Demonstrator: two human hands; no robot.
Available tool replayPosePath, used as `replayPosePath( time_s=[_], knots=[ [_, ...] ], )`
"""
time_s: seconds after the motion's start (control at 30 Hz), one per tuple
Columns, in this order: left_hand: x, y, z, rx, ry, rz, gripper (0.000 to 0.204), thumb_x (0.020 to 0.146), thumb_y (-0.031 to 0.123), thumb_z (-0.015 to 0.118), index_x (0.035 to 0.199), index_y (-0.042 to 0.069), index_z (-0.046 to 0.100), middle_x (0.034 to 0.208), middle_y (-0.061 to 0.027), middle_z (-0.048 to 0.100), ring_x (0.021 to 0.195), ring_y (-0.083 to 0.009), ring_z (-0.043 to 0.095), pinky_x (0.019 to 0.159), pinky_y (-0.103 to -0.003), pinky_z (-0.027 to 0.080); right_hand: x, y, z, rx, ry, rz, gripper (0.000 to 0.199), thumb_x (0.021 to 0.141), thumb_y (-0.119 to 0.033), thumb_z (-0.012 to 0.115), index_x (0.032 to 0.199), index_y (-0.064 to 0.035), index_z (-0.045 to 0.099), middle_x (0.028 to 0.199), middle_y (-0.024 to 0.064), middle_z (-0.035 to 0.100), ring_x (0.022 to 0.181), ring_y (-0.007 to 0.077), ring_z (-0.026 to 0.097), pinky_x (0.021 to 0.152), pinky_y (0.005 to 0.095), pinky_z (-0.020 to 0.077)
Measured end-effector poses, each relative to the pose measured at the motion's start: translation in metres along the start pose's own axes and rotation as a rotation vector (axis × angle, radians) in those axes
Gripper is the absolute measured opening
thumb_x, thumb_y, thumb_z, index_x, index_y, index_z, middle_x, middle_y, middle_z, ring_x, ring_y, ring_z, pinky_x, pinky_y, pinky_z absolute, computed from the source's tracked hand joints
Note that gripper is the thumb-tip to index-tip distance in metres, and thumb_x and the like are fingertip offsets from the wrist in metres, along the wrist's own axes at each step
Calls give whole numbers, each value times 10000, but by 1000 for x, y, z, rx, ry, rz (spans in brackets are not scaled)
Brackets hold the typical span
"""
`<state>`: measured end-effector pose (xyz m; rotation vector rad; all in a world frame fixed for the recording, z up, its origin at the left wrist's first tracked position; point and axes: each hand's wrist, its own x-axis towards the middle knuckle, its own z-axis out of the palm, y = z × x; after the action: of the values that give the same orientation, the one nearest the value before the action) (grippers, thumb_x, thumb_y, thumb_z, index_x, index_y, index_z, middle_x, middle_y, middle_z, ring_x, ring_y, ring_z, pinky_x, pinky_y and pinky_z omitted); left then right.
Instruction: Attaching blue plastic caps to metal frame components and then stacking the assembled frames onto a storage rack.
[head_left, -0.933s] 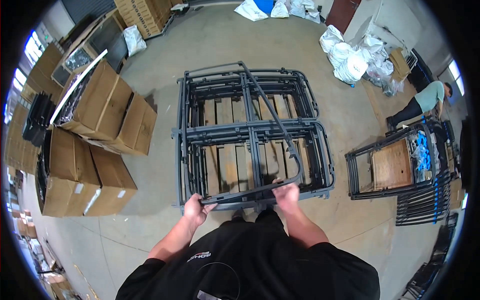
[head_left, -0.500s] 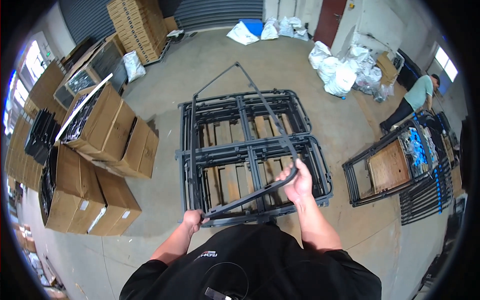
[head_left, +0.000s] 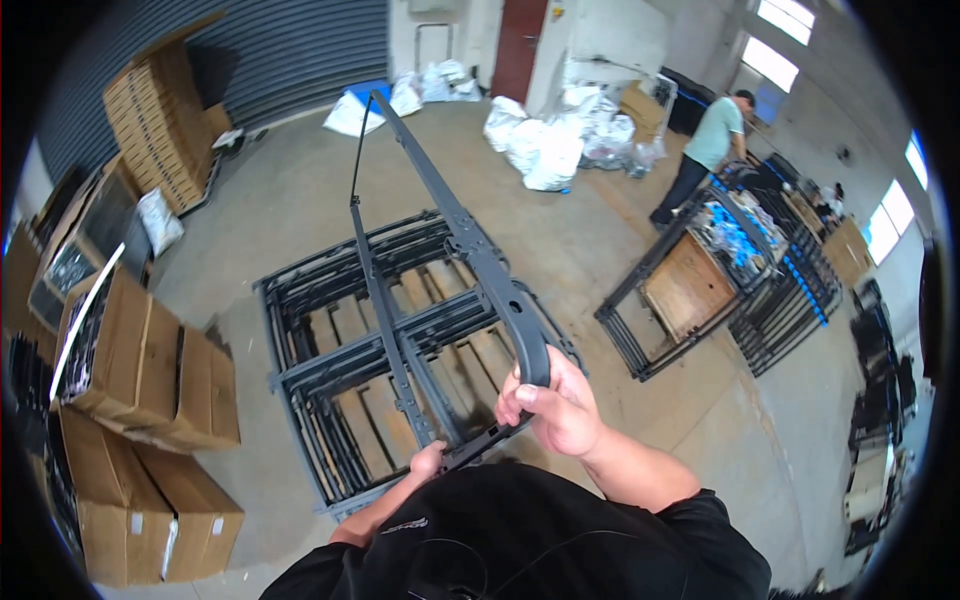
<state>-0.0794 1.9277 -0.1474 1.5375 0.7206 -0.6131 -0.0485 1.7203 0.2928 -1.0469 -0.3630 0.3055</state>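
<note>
A dark grey metal frame (head_left: 468, 235) with a rounded corner is raised and tilted above a stack of similar frames (head_left: 292, 425). My right hand (head_left: 565, 410) is closed around its rounded near corner, thumb on top. At its other near corner, my left hand (head_left: 428, 460) grips the rail close to my body; part of that hand is hidden. The far end of the held frame reaches up and away, past the stack. Wooden slats (head_left: 362, 432) show through the openings of the stacked frames.
Cardboard boxes (head_left: 140, 360) with dark parts stand at left. At right, a co-worker (head_left: 710, 145) bends beside another group of frames (head_left: 625, 335) around a wooden board (head_left: 685, 290). White sacks (head_left: 545, 150) lie at the back, and stacked cartons (head_left: 150, 130) at far left.
The held frame has come up off the stack, closer to me, with both hands still on it. My view has turned right, so the stack and boxes sit further left.
</note>
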Motion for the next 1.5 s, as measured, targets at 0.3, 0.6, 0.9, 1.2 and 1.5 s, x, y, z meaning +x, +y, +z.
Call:
replayPosePath(
  time_s=[0.3, 0.6, 0.9, 1.2, 1.5],
  knots=[
    [18, 36, 167, 55, -335, 99, 287, 902, 354, 674, 814, 81, 690, 811, -47, 656, 734, -177, 604, 697, -362, 489, -91, -99, -68, -304, 55, -74, 440, 899, -53, 706, 1228, -23, 415, 892, -9, 539, 784, 65, 581, 704, 251, 497],
    [-31, 57, 482, -208, -1153, 36, 208, 944, 278, 678, 876, 83, 652, 823, -57, 637, 739, -196, 626, 651, -369, 508, -75, -210, -238, -832, 205, -204, 351, 806, -258, 810, 827, -2, 571, 733, 32, 607, 713, 122, 575, 641, 325, 496],
    [-114, 137, 694, -37, -1063, -661, 201, 993, 140, 539, 818, 46, 573, 825, -146, 632, 637, -215, 632, 456, -321, 460, -71, -310, -503, -874, 851, -89, 234, 819, -134, 724, 896, 58, 614, 622, 46, 560, 453, 127, 513, 406, 303, 407],
    [6, 217, 670, 97, -1364, -142, 358, 1016, 354, 566, 1181, 38, 597, 1100, -85, 640, 960, -183, 644, 872, -302, 511, -78, -390, -683, -967, 810, 221, 235, 824, -149, 731, 759, 36, 603, 585, 67, 547, 443, 159, 514, 399, 345, 391],
    [140, 324, 581, -39, -568, -192, 177, 953, 279, 567, 848, 138, 583, 774, -6, 596, 741, -154, 566, 691, -316, 457, -3, -404, -835, -1095, 704, 540, 206, 839, -144, 712, 876, 47, 643, 582, 37, 540, 423, 126, 489, 396, 311, 379]
  ],
)
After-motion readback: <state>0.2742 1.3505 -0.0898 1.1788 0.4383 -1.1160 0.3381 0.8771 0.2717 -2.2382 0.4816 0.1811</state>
